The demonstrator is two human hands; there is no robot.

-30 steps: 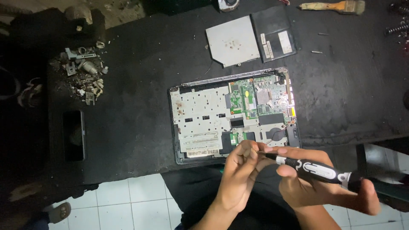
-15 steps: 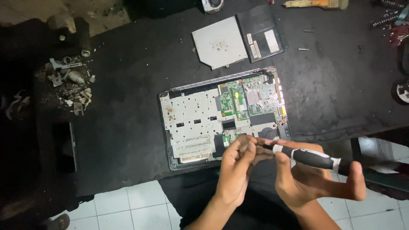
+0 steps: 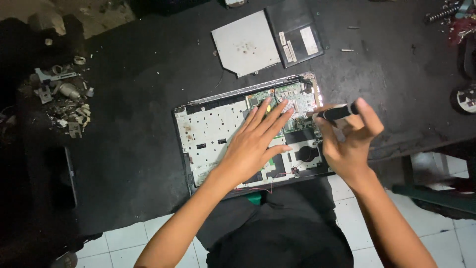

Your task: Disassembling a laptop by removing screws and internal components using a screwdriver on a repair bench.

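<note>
The opened laptop lay bottom-up near the front edge of the black desk, its cover off so that the pale inner frame and the green circuit board at its right end were exposed. The left hand rested flat on the middle of the laptop, fingers spread and straight, gripping nothing; it looked placed there to steady the chassis against sliding. The fingertips reached just to the edge of the circuit board.

The right hand was closed loosely around a black-handled screwdriver, thumb and fingers curled about the handle, with the shaft pointing left toward the laptop's upper right corner. Held nearly level and above the board, the tool seemed poised rather than seated in a screw, though whether the tip touched anything could not be told.

So the laptop sat directly under the left hand and just left of the right one.

Farther back on the desk lay a removed silver optical drive and, touching it, a dark flat panel. A heap of small metal parts sat well apart at the left.
</note>
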